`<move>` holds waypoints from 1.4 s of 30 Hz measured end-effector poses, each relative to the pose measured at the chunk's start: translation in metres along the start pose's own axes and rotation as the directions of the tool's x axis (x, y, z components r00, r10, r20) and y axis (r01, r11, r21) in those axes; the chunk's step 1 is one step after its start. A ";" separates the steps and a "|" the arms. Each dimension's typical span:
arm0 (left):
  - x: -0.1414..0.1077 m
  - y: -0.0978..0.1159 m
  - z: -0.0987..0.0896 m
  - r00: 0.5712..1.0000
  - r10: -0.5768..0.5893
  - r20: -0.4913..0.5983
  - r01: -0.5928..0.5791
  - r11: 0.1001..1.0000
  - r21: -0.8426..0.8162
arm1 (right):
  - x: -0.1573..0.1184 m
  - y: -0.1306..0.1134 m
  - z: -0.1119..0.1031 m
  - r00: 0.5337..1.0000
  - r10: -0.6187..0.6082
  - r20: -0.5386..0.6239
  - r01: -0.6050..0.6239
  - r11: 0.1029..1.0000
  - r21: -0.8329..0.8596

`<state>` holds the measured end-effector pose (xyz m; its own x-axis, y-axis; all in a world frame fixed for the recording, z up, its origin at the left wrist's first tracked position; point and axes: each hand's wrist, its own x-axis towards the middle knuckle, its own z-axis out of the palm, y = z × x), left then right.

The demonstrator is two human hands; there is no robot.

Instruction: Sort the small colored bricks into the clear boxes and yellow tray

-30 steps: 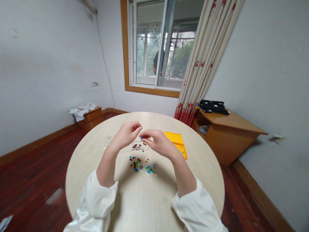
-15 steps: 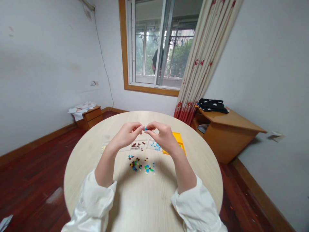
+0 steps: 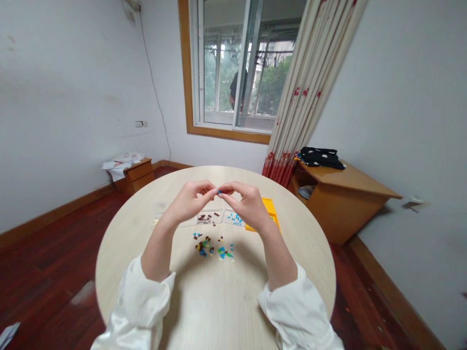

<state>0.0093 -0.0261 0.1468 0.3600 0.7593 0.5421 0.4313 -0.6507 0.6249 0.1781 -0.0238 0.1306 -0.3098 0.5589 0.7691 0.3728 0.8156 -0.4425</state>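
A small blue toy brick (image 3: 219,192) sits at the meeting point of the two hands, above the far half of the round table (image 3: 219,301): just right of the left hand's (image 3: 193,200) fingertips and just left of the right hand's (image 3: 243,201), neither clearly nearer. Thumbs and fingers of both are pinched together on it (its long axis is too small and covered to tell). Below runs a row of clear plastic compartments (image 3: 188,223); one holds brown bricks (image 3: 206,218), the next one right holds blue bricks (image 3: 236,219). A yellow box (image 3: 269,206) lies farther right, partly behind the right hand. Mixed loose bricks (image 3: 203,246) lie nearer on the tabletop.
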 end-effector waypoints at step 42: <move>0.002 -0.006 -0.002 0.993 -0.102 -0.050 0.108 0.986 0.125 | -0.009 0.081 -0.008 0.869 0.493 0.043 -0.420 0.780 -0.463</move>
<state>0.0054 -0.0206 0.1450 0.2718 0.8205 0.5029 0.5676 -0.5587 0.6047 0.2186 0.0360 0.0913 -0.1225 0.8944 0.4302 0.8261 0.3321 -0.4552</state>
